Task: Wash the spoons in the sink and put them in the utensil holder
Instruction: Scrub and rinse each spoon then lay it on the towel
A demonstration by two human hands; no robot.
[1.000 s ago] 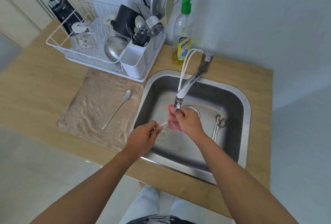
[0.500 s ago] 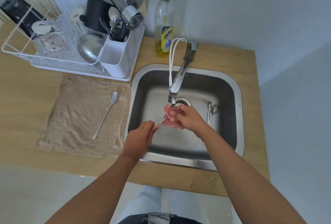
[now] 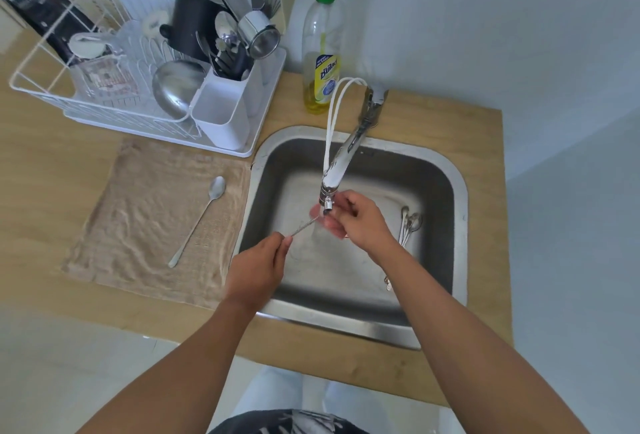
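the left hand [image 3: 258,269] pinches the handle end of a spoon [image 3: 304,227], whose long axis runs up and right to the bowl, hidden in the right hand [image 3: 358,222] curled round a pink sponge [image 3: 329,224] under the faucet [image 3: 341,163]. more spoons [image 3: 408,225] lie by the sink [image 3: 346,326] right wall; the utensil holder [image 3: 221,118] stands past its far-left corner, the left hand nearer.
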